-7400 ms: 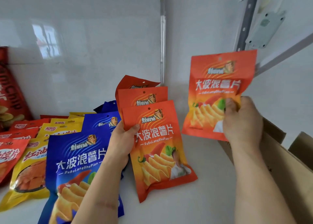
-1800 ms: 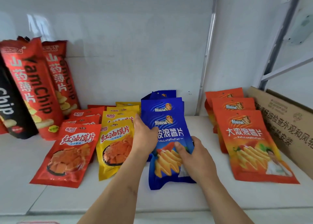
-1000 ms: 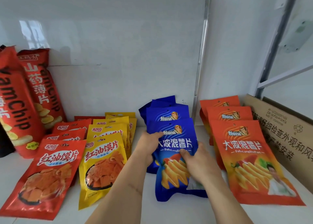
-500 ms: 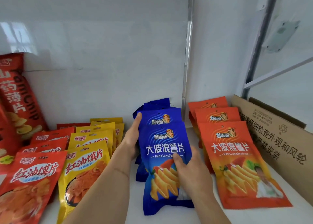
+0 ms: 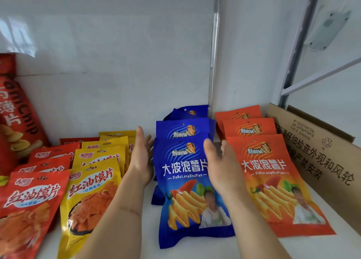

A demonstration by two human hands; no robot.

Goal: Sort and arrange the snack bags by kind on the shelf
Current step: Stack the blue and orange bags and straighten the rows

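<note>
Squaring up the blue row — that looks to be the step in hand. Blue bags (image 5: pixel 187 180) lying in an overlapped line on the shelf (image 5: pixel 195 247), front bag flat and label up, two more peeking out behind toward the back wall (image 5: pixel 117 63). Left hand (image 5: pixel 139 157) flat and upright along the left edge of the row, fingers (image 5: pixel 139 139) straight and released, gripping nothing. Right hand (image 5: pixel 220 161) over the right edge, between blue and the orange bags (image 5: pixel 269 180), likewise loose and holding nothing; actual contact with the bag hard to tell from here.

To do it well: bring both palms in together, evenly, so the stack centres rather than skews. Press on the edges, not the puffed middle — glossy film probably slides easily and bags may fan out. Keep the rear bags tucked straight behind the front one, tops stepped so each label shows. Leave a clear gap on both sides: orange row just beside on the right, yellow bags (image 5: pixel 93 190) just beside on the left, red bags (image 5: pixel 29 204) further left. Mind the right forearm crossing near the orange front bag; a careless sweep could nudge it. Cardboard box (image 5: pixel 322 161) at far right and the tall yam chip bag (image 5: pixel 15 118) at far left need no touching.
</note>
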